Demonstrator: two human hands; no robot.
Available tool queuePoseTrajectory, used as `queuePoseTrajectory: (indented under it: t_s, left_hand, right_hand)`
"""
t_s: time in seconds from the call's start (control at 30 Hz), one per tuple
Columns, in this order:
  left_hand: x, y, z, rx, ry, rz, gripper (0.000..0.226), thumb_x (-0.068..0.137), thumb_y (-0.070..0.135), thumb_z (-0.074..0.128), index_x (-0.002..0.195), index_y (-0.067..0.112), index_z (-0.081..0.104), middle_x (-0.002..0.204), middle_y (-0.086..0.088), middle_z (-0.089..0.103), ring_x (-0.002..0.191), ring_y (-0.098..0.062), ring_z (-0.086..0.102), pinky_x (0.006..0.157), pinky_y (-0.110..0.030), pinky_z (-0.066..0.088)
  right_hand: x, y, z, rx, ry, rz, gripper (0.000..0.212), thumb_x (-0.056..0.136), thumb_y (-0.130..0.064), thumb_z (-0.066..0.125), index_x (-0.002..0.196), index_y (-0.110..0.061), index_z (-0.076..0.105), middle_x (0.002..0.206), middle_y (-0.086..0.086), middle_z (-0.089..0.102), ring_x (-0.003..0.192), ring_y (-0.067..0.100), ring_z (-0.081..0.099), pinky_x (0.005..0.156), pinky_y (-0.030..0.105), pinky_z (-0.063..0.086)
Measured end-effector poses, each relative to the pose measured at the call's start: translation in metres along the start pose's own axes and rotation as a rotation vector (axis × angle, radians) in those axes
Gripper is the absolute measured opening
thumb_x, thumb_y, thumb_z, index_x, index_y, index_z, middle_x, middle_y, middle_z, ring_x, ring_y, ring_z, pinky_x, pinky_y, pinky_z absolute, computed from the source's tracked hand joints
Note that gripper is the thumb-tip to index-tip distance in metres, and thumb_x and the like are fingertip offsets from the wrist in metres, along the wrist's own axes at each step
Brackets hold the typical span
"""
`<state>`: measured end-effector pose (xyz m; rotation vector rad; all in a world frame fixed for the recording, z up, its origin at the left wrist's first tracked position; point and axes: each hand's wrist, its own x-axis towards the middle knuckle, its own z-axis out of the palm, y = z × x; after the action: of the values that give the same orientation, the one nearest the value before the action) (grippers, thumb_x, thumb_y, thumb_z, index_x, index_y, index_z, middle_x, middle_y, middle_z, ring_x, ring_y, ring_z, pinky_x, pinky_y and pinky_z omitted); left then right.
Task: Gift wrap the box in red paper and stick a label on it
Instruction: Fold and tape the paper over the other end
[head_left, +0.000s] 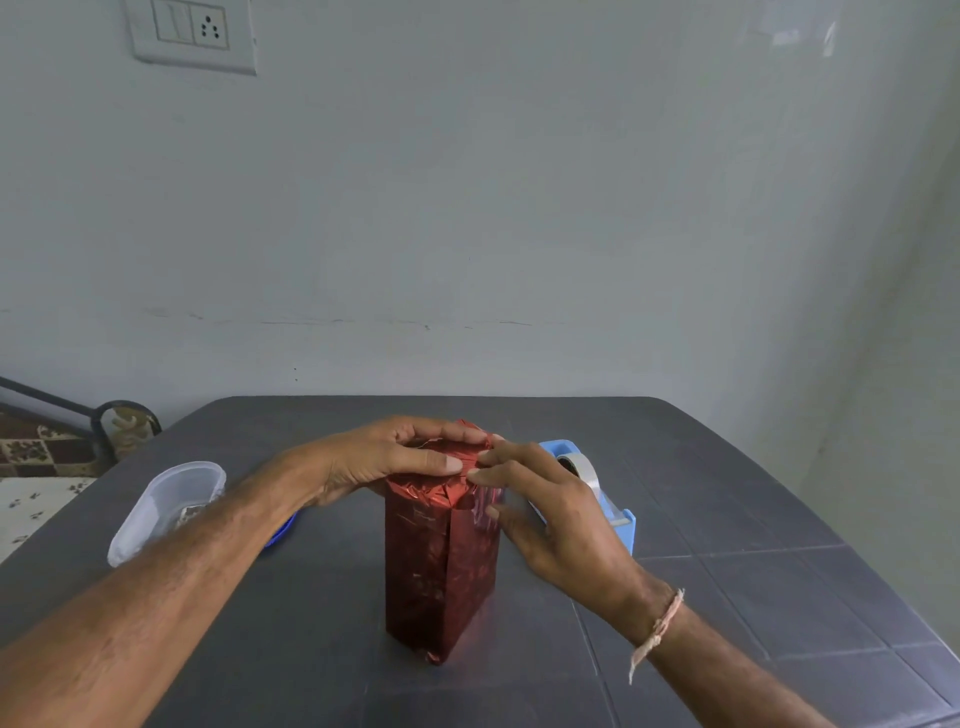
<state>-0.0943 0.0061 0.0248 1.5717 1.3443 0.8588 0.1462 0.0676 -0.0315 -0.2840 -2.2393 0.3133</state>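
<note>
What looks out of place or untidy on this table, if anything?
The clear plastic container near the left edge of the table appears to lie on its side. The red paper on top of the wrapped box is crumpled rather than folded flat, where the left hand grips it.

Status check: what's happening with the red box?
Left hand grips box top. Right hand presses tape onto folds. Nothing in the way.
</note>
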Motion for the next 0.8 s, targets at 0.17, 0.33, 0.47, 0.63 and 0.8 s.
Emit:
queuePoseTrajectory:
  t_s: [0.17, 0.33, 0.47, 0.63, 0.8]
  left_hand:
    - [0.002, 0.001, -0.004, 0.084, 0.011, -0.022, 0.045, 0.090, 0.032, 0.075, 0.132, 0.044, 0.065, 0.142, 0.018, 0.060, 0.130, -0.010, 0.059, 0.114, -0.042, 0.045]
    - [0.002, 0.001, -0.003, 0.108, 0.026, -0.015, 0.044, 0.088, 0.034, 0.075, 0.130, 0.046, 0.066, 0.141, 0.023, 0.059, 0.129, -0.005, 0.058, 0.115, -0.039, 0.045]
    - [0.000, 0.001, -0.001, 0.100, 0.046, -0.028, 0.044, 0.087, 0.035, 0.075, 0.129, 0.047, 0.066, 0.141, 0.022, 0.059, 0.127, -0.007, 0.060, 0.111, -0.041, 0.048]
    - [-0.002, 0.000, 0.001, 0.063, 0.071, -0.055, 0.045, 0.083, 0.039, 0.077, 0.126, 0.050, 0.068, 0.137, 0.030, 0.058, 0.125, -0.006, 0.061, 0.105, -0.041, 0.053]
    - [-0.003, 0.003, 0.005, 0.042, 0.076, -0.047, 0.043, 0.083, 0.036, 0.076, 0.124, 0.049, 0.069, 0.134, 0.034, 0.059, 0.122, -0.002, 0.063, 0.088, -0.025, 0.056]
  right_hand:
    - [0.001, 0.002, 0.003, 0.048, 0.026, 0.012, 0.034, 0.091, -0.002, 0.071, 0.122, -0.018, 0.070, 0.130, -0.007, 0.061, 0.135, 0.006, 0.051, 0.108, 0.023, 0.046]
    - [-0.001, 0.001, 0.004, 0.489, 0.094, 0.228, 0.027, 0.095, 0.006, 0.064, 0.116, -0.009, 0.070, 0.121, -0.002, 0.071, 0.134, 0.013, 0.056, 0.106, 0.033, 0.051]
    - [0.000, -0.002, -0.004, 0.612, 0.156, 0.331, 0.027, 0.095, 0.007, 0.063, 0.117, -0.008, 0.070, 0.119, 0.000, 0.074, 0.124, 0.012, 0.063, 0.096, 0.019, 0.051]
    - [-0.009, 0.033, -0.019, 0.335, 0.189, 0.625, 0.016, 0.095, -0.018, 0.070, 0.107, -0.026, 0.076, 0.105, -0.013, 0.076, 0.103, 0.008, 0.070, 0.091, 0.042, 0.059]
    - [-0.030, 0.083, -0.052, -0.003, 0.080, 1.028, 0.019, 0.096, -0.035, 0.067, 0.103, -0.019, 0.075, 0.101, -0.002, 0.074, 0.102, 0.020, 0.069, 0.088, 0.037, 0.056]
